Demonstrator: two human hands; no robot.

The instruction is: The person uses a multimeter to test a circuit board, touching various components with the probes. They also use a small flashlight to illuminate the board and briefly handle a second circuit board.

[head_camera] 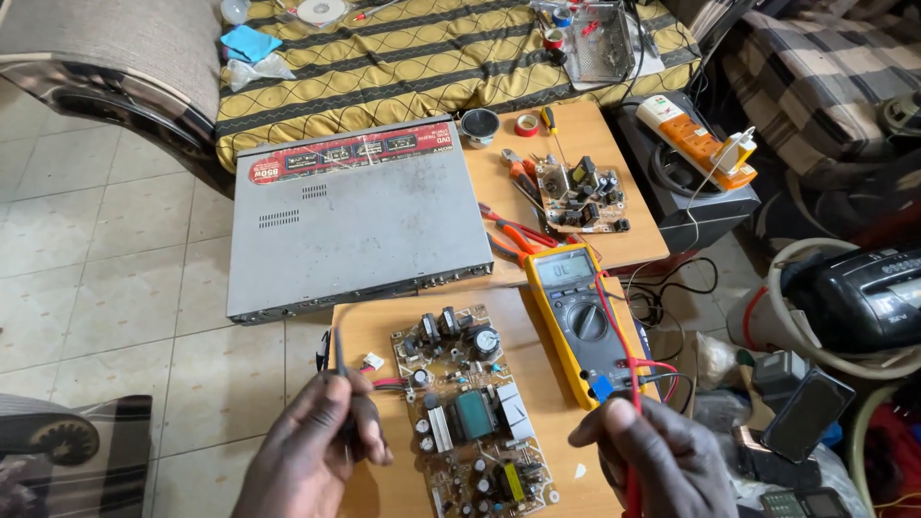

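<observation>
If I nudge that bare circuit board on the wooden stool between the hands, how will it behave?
The circuit board looks stiff and flat, so it would likely slide rather than roll. Its tall capacitors and transformer probably make it top-heavy and fragile. The attached wires on its left may drag or tug.

home living room used as electronics repair spot: tiled floor [125, 278], sofa with patterned cover [422, 58], wooden table [600, 240] carrying multimeter [583, 321], circuit boards [470, 412], pliers [513, 235].
</observation>
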